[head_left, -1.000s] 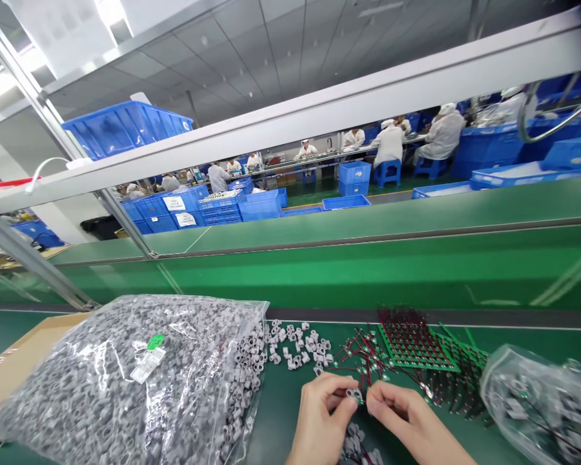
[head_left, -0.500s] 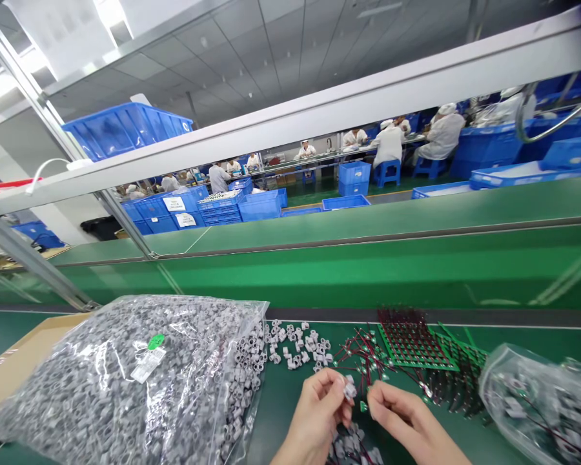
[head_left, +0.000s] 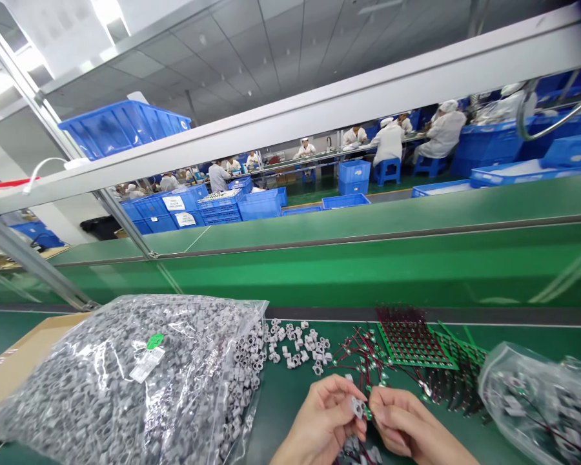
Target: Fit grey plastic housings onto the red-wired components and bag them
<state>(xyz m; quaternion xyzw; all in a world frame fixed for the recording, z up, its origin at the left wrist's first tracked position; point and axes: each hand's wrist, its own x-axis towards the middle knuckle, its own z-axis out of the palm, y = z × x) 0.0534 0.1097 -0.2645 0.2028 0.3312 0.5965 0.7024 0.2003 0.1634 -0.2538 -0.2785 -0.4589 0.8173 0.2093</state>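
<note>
green assembly-line belt (head_left: 283,403) carries everything. at 9 o'clock: cardboard sheet (head_left: 10,368) under a big clear bag of grey plastic pieces (head_left: 121,381). at 12 o'clock: loose grey pieces (head_left: 295,345). at 1 o'clock: loose wired boards (head_left: 363,355), green board panel with dark red leads (head_left: 409,339). at 3 o'clock: clear bag of wired parts (head_left: 532,407).

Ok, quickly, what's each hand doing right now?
Left hand: closed, pinching a small grey plastic sleeve.
Right hand: closed, pinching a small green circuit board.
</note>
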